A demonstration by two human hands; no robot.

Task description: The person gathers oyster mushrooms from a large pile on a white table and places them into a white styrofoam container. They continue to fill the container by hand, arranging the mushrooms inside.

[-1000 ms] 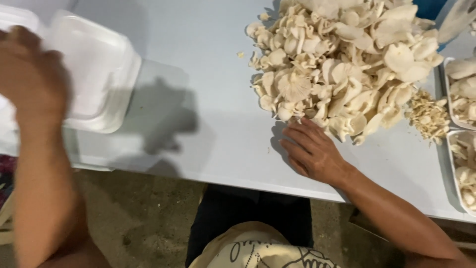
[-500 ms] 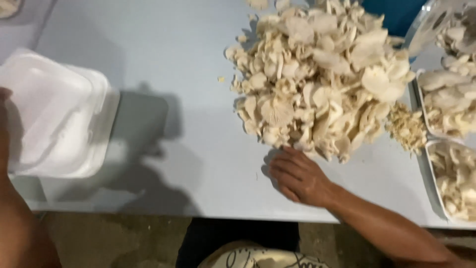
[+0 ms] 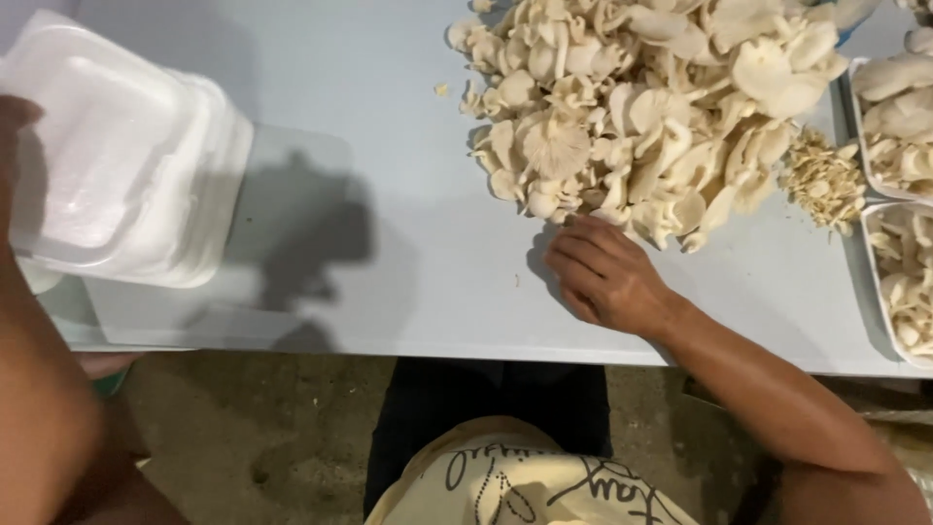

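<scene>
Resting the right hand [image 3: 604, 277], fingers loosely curled and gripping nothing, at the 6 o'clock edge of the mushroom pile [image 3: 646, 107]. Holding a stack of white foam trays [image 3: 121, 165] out at 9 o'clock with the left hand [image 3: 17, 126]; finger grip mostly hidden, cannot tell. Better: gathering loose caps gently, keeping trays level, avoiding the stem trimmings [image 3: 824, 180] at 3 o'clock.
</scene>
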